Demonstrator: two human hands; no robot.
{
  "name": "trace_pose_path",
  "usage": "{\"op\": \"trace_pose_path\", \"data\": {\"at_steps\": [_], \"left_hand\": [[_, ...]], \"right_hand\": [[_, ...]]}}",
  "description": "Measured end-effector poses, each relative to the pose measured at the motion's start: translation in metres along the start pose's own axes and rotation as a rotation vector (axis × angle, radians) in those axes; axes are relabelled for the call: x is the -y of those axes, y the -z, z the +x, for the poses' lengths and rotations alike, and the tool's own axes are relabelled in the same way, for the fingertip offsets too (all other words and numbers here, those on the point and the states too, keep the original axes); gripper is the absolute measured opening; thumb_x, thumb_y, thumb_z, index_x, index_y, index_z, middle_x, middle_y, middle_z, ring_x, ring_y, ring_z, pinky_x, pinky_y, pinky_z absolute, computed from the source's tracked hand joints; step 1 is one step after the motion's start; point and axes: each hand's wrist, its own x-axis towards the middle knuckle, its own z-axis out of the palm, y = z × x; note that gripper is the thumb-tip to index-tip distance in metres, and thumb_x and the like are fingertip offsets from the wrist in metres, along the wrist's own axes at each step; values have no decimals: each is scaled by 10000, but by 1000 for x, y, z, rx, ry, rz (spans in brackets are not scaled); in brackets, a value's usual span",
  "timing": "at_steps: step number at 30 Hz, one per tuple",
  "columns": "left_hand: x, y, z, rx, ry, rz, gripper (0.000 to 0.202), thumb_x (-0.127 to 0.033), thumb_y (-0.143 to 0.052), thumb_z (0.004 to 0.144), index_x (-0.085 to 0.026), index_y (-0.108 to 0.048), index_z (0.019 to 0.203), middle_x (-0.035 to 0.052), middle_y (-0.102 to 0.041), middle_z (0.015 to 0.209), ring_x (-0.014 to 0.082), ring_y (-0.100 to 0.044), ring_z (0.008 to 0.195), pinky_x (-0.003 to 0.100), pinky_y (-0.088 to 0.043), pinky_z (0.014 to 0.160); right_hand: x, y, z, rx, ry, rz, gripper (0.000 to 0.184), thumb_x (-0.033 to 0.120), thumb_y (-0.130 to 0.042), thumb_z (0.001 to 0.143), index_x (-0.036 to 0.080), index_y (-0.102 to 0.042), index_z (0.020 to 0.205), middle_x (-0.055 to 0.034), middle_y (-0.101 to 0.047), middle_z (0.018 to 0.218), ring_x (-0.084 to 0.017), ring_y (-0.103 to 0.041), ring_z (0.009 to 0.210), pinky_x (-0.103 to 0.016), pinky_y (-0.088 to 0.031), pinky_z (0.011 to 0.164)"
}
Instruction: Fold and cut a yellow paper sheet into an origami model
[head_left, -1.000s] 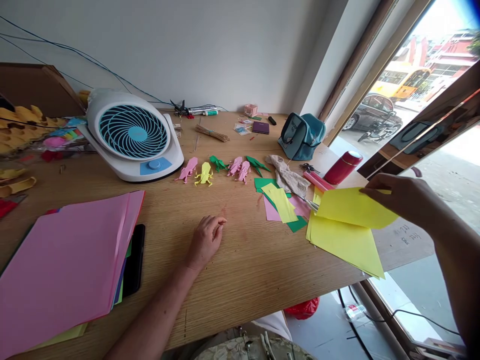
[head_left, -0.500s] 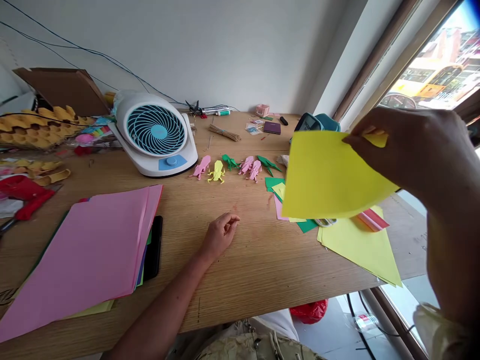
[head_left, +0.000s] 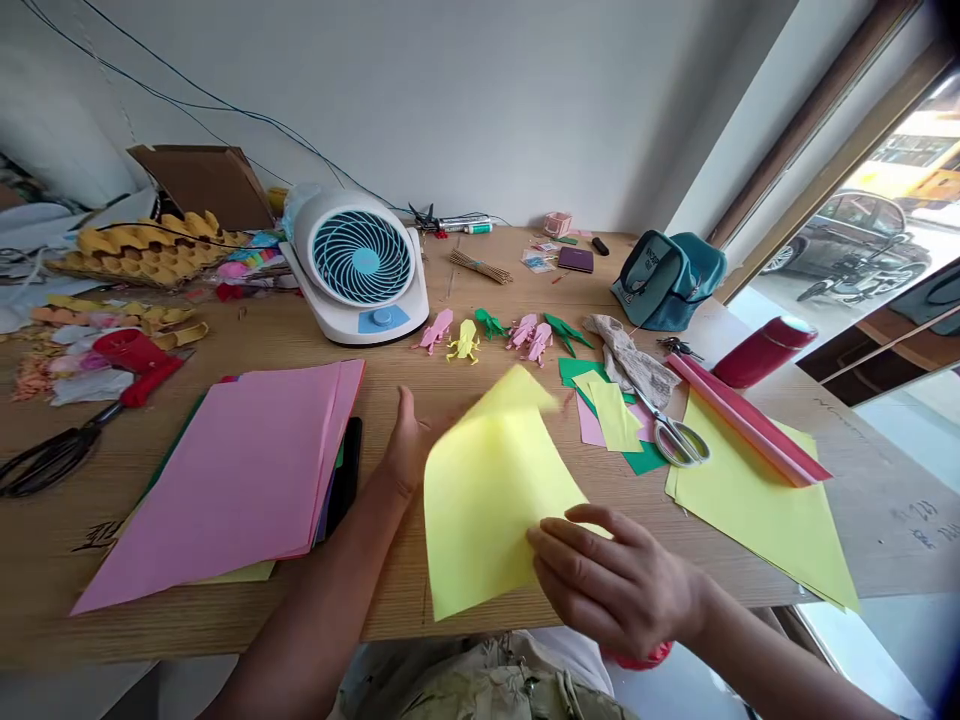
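Note:
My right hand (head_left: 611,580) pinches the near right edge of a yellow paper sheet (head_left: 487,495) that lies curled on the wooden table (head_left: 480,300) in front of me. Behind that sheet my left hand (head_left: 405,445) rests on the table, fingers stretched up, touching its left edge. A stack of pink and coloured sheets (head_left: 232,470) lies to the left, over a black phone (head_left: 346,470). More yellow sheets (head_left: 757,500) lie at the right. A row of small pink, yellow and green folded paper figures (head_left: 495,335) stands behind.
A white and blue desk fan (head_left: 360,265) stands at the back. Scissors (head_left: 675,435), paper scraps (head_left: 611,415), a pink roll (head_left: 750,420), a red bottle (head_left: 761,350) and a teal bag (head_left: 664,275) are at the right. Black scissors (head_left: 52,455) and yellow paper shapes (head_left: 142,245) lie left.
My right hand has carried the yellow sheet from up at the right down onto the table in front of me. My left hand has opened beside it. The view turned left.

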Motion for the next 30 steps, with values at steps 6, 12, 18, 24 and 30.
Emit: {"op": "trace_pose_path", "data": {"at_steps": [6,12,18,24,30], "left_hand": [[8,1,-3,34,-32,112,730,-617,-661,809,-209,-521,1399,119,-621,1346,344,-506,1318,462,-378,1105],[12,6,-2,-125,55,314,698,-454,-811,710,-185,-585,1313,134,-637,1319,354,-555,1258,494,-426,1053],[16,20,7,-324,83,387,660,-446,-844,607,-135,-662,1160,141,-714,1167,369,-606,1178,526,-418,1049],[15,21,6,-379,139,373,581,-393,-812,646,-135,-664,1145,126,-732,1126,363,-619,1166,529,-429,1043],[11,25,2,-374,212,336,523,-377,-790,706,-179,-666,1174,105,-736,1127,329,-635,1155,489,-463,1025]], "right_hand": [[15,-34,-35,91,-99,119,202,124,-469,949,162,-656,885,-72,-728,1037,-175,-646,958,-370,-518,890],[28,-55,-40,209,-157,179,143,152,-508,955,177,-646,924,-54,-710,1077,-163,-622,909,-353,-511,863],[12,-54,-63,366,-205,248,358,184,-478,972,138,-556,1318,-151,-585,1378,-270,-538,1240,-486,-459,1010],[-39,-45,-112,501,-320,349,567,170,-432,968,166,-326,1525,-146,-432,1527,-285,-406,1398,-527,-380,1110],[-87,-59,-117,496,-206,564,562,80,-414,876,150,-474,1430,-119,-539,1448,-238,-513,1303,-482,-413,1070]]}}
